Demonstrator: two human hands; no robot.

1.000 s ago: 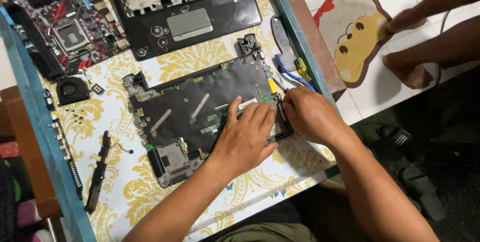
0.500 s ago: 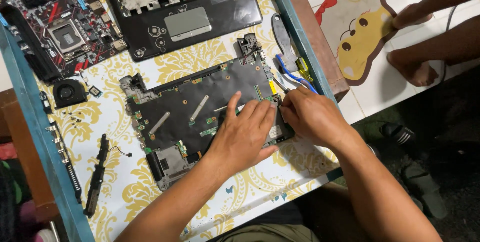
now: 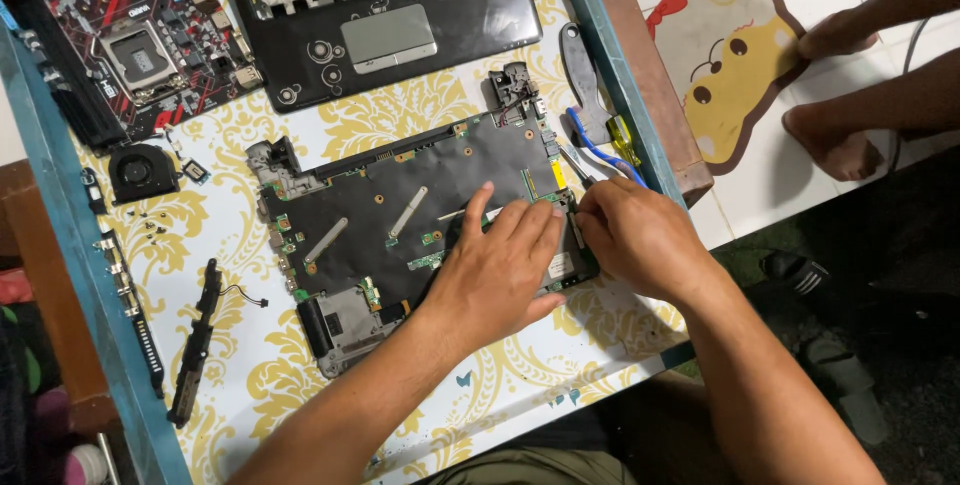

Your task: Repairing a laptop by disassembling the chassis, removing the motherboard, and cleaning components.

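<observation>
A laptop mainboard covered in black film lies on a table with a yellow-patterned cloth. My left hand lies flat on the board's right part, fingers stretched out and the index finger pointing up the board. My right hand sits at the board's right edge with its fingers curled onto that edge, close to my left fingertips. What the right fingertips pinch is hidden.
A black laptop palmrest and a red-black desktop motherboard lie at the far side. A small fan, a speaker strip, loose screws and a blue-handled tool lie around. Another person's bare feet rest on the floor at right.
My left fingers have slid slightly across the board toward the right edge. My right hand stays at that edge. The view has shifted a little.
</observation>
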